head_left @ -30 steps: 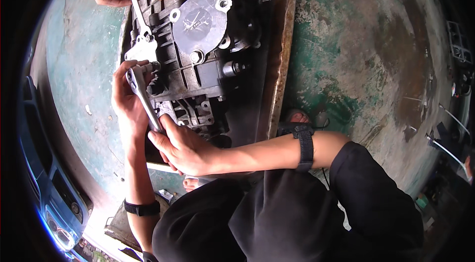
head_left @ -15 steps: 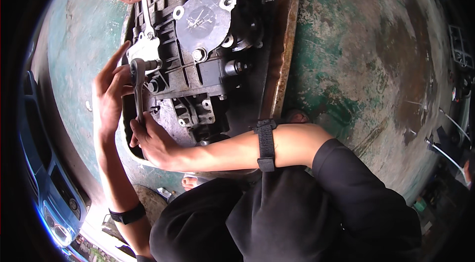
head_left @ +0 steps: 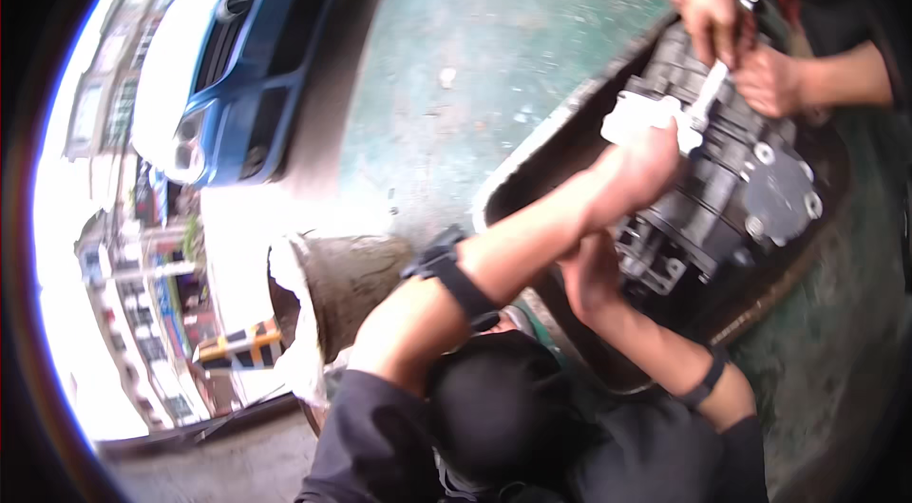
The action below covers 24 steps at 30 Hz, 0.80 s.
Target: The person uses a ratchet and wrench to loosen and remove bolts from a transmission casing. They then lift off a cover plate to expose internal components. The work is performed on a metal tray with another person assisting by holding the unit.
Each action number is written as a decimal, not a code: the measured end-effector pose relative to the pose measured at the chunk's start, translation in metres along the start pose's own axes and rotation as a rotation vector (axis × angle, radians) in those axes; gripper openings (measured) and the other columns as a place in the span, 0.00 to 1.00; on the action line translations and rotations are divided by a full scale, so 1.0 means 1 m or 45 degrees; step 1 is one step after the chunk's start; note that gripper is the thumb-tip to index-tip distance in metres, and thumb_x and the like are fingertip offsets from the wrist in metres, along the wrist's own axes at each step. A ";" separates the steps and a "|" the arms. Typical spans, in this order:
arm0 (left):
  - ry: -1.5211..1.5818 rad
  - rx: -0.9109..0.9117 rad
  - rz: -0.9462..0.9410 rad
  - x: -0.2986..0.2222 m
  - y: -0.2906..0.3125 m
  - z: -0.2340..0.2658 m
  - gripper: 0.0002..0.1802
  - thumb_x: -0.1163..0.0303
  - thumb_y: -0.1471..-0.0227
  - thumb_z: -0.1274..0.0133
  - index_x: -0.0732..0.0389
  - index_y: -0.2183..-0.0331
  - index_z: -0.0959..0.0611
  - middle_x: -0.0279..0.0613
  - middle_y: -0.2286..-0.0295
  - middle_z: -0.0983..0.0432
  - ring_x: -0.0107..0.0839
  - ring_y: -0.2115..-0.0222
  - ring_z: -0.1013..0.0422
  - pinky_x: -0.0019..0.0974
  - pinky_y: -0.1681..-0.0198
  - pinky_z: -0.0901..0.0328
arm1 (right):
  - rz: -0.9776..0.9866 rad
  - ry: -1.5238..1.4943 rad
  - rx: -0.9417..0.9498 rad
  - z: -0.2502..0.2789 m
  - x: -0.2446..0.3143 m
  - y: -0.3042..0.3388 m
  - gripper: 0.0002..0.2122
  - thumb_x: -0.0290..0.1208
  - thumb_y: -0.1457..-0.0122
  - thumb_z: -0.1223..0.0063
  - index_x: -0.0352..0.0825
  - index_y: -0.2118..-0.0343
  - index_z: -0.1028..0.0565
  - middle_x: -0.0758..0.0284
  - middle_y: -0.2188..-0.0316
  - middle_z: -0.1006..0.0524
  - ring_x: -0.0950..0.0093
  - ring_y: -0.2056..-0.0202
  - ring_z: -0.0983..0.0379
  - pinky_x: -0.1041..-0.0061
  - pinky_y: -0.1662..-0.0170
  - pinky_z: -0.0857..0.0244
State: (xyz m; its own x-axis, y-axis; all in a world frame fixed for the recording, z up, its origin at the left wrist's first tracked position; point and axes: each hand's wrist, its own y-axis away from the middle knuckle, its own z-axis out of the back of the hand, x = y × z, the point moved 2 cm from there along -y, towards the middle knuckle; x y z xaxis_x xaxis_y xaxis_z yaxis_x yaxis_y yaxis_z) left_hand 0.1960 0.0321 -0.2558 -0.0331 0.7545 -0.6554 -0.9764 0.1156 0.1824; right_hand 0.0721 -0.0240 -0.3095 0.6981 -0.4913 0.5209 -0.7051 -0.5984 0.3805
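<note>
A grey metal gearbox (head_left: 684,208) with a ribbed casing lies in a tray (head_left: 518,182) at the right. My left hand (head_left: 641,170) is closed and blurred, beside a bright metal plate (head_left: 627,118) on the casing's left side; what it grips is hidden. Below it, my right hand (head_left: 591,275) reaches in under my left wrist, and its fingers are out of sight. Another person's two hands, one (head_left: 711,14) above the other (head_left: 768,80), hold a wrench (head_left: 706,96) that meets the casing near the plate.
A round grey cover (head_left: 781,194) sits on the casing's right part. A blue car (head_left: 275,56) stands at the upper left on the worn green floor (head_left: 456,75). Near my left arm are a drum-like container (head_left: 356,280) and a black-and-yellow striped block (head_left: 242,346).
The view has swung left, so gearbox and hands appear farther right. The ratchet wrench in my hands earlier is hidden now. My left forearm now crosses over my right hand.
</note>
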 end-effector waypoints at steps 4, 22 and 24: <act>0.080 -0.022 0.415 -0.015 -0.007 -0.022 0.17 0.75 0.57 0.50 0.74 0.63 0.28 0.66 0.71 0.25 0.60 0.67 0.26 0.50 0.63 0.30 | -0.237 0.102 -0.053 0.010 0.041 0.038 0.19 0.50 0.34 0.67 0.35 0.68 0.36 0.63 0.83 0.33 0.70 0.83 0.32 0.71 0.78 0.34; 0.137 -0.010 0.204 0.008 -0.033 -0.036 0.10 0.75 0.66 0.41 0.65 0.74 0.17 0.54 0.72 0.21 0.50 0.67 0.24 0.42 0.62 0.29 | 0.031 0.061 0.470 0.056 -0.022 -0.004 0.23 0.44 0.34 0.63 0.37 0.41 0.42 0.63 0.42 0.39 0.69 0.42 0.41 0.67 0.39 0.48; 0.346 0.056 0.478 0.000 -0.026 -0.031 0.11 0.72 0.66 0.39 0.63 0.73 0.16 0.53 0.70 0.21 0.50 0.65 0.24 0.42 0.61 0.29 | -0.044 0.138 0.185 0.057 -0.002 0.005 0.21 0.43 0.34 0.63 0.36 0.43 0.39 0.63 0.47 0.34 0.69 0.47 0.36 0.67 0.44 0.41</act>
State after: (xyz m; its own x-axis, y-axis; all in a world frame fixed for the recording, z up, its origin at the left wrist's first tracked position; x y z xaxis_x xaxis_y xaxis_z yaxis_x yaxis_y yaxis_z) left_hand 0.2147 0.0090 -0.2832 -0.4428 0.5532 -0.7056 -0.8764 -0.1011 0.4708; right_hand 0.0746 -0.0622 -0.3523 0.6982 -0.4026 0.5919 -0.6503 -0.7025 0.2893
